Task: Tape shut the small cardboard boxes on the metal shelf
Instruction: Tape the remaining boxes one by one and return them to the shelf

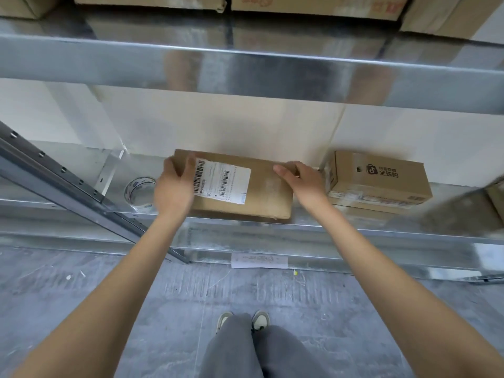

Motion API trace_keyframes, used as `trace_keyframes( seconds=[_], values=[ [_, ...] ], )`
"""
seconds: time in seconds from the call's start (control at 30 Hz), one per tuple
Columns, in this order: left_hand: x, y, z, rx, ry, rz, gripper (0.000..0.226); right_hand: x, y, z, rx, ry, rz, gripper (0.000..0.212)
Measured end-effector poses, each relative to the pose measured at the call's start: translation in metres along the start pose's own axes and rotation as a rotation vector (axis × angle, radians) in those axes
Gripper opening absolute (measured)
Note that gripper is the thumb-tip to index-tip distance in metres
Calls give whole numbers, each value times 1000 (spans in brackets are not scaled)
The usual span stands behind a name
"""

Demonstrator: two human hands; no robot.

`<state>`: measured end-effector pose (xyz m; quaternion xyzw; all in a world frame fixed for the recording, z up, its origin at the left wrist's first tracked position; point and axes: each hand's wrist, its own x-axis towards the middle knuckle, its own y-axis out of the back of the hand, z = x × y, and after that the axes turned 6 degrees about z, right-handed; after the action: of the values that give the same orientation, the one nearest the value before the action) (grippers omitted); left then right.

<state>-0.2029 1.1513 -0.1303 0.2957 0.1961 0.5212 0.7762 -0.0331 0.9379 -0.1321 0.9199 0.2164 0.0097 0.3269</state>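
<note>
At shelf (245, 227) front edge, left hand (174, 186) and right hand (305, 181) grip the ends of closed box (261, 192). Tape roll (140, 190) just left; logo box (379, 177) just right, contents unseen.

A metal shelf (245, 227) carries a labelled cardboard box (245, 186), a printed box (379, 178) and a tape roll (139, 190).

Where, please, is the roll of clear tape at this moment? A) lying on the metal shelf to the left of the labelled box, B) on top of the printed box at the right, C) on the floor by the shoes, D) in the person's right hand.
A: the roll of clear tape lies on the metal shelf, just left of the left hand, which grips the labelled box with the right hand.
</note>
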Motion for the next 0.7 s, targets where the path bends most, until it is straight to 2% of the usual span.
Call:
trace_keyframes(
  seconds=[0.07,0.13,0.23,0.3,0.4,0.57,0.7],
  values=[
    [1,-12,-10,163,-36,-143,64,2,-11,4,-51,-111,-68,51],
    [-1,-22,-18,232,-56,-142,61,-1,-21,7,-77,-169,-58,54],
    [-2,-28,-19,252,-47,-87,61,-6,-32,2,-350,40,83,59],
    [-1,-28,-20,262,-36,-87,62,-13,-41,-8,-545,208,22,68],
    [-1,-28,-21,255,-33,-87,61,-29,-49,-11,-707,248,-79,80],
    [0,-30,-20,292,-12,-87,61,-111,-38,20,-666,401,-107,92],
    [0,-29,-19,280,4,-97,63,-125,-27,39,-605,524,-108,72]
  ],
)
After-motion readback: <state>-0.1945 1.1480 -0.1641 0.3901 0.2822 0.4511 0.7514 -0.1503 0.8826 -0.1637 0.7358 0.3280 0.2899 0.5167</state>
